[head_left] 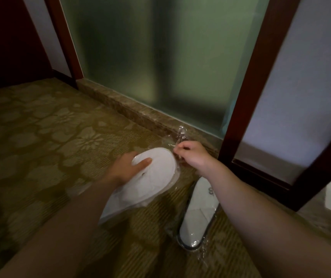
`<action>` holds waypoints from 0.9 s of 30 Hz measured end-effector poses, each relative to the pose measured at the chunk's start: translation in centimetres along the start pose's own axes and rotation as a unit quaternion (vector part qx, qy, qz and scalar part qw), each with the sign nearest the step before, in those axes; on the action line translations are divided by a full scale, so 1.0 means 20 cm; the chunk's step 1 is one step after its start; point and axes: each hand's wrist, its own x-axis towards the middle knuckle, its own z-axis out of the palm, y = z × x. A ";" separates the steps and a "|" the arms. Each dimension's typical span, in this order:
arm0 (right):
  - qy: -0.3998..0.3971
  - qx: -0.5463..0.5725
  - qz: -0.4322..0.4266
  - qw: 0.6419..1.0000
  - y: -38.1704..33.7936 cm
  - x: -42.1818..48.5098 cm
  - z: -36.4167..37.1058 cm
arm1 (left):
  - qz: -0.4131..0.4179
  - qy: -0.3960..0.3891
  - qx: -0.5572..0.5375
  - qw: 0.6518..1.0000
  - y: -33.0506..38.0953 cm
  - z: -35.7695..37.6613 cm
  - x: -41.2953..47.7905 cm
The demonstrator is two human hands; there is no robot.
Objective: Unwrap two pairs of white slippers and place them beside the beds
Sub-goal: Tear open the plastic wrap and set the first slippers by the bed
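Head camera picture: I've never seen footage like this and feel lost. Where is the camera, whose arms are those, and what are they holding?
There is no machine here. A person wears one wide-angle camera on the head, looking forward and down, so the two arms reaching in from the bottom edge are their own. The left hand grips a pair of white slippers. The right hand pinches the clear wrap at the slippers' far end, apparently to pull it off. Under the right forearm, a second pair lies on the patterned carpet, seemingly in its plastic. Behind stands a frosted glass door in a dark wooden frame.
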 end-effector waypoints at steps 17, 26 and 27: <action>-0.142 0.130 0.106 0.976 0.06 0.01 -0.10 | 0.011 -0.016 -0.004 1.000 -0.02 -0.02 -0.01; -0.164 -0.098 0.038 0.981 0.06 -0.01 -0.06 | 0.030 -0.029 -0.002 0.999 -0.02 -0.01 -0.01; -0.151 -0.109 0.025 0.982 0.06 -0.01 -0.06 | 0.035 -0.030 0.002 0.999 -0.01 -0.01 -0.01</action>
